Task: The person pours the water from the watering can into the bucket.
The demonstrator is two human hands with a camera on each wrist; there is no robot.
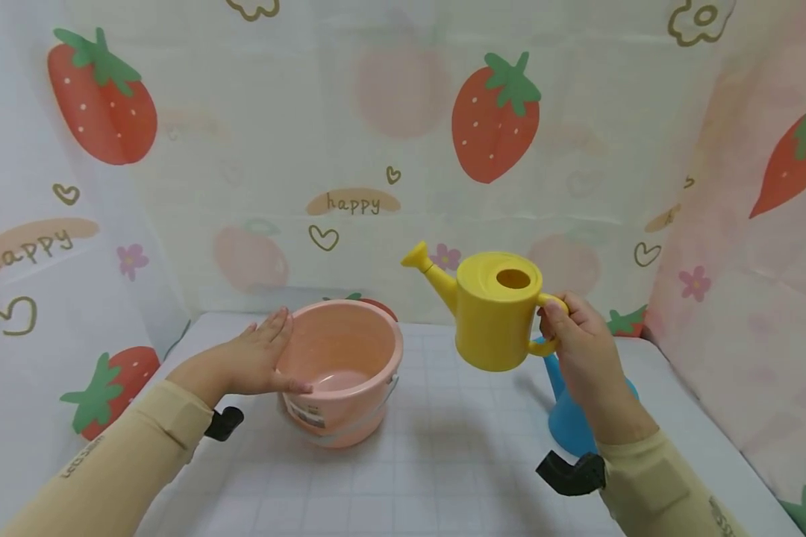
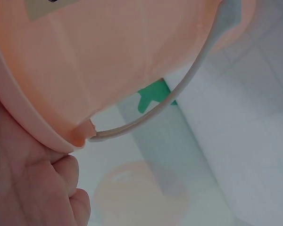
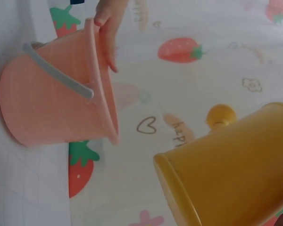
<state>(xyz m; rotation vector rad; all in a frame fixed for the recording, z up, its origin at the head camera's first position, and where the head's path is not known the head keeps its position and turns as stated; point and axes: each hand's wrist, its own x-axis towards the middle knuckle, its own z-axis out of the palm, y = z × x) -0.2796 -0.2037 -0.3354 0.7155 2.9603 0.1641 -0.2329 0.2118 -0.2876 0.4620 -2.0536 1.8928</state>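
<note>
A pink bucket stands upright on the table, its grey handle hanging down against the front. My left hand rests on the bucket's left rim, fingers extended and thumb lying over the near edge. In the left wrist view the palm is right at the rim of the bucket. My right hand grips the handle of a yellow watering can, raised above the table to the right of the bucket. The can is nearly level, its spout pointing left towards the bucket.
A blue watering can stands on the table at the right, partly hidden behind my right hand and wrist. The white table has a faint grid. Strawberry-printed cloth hangs at the back and both sides.
</note>
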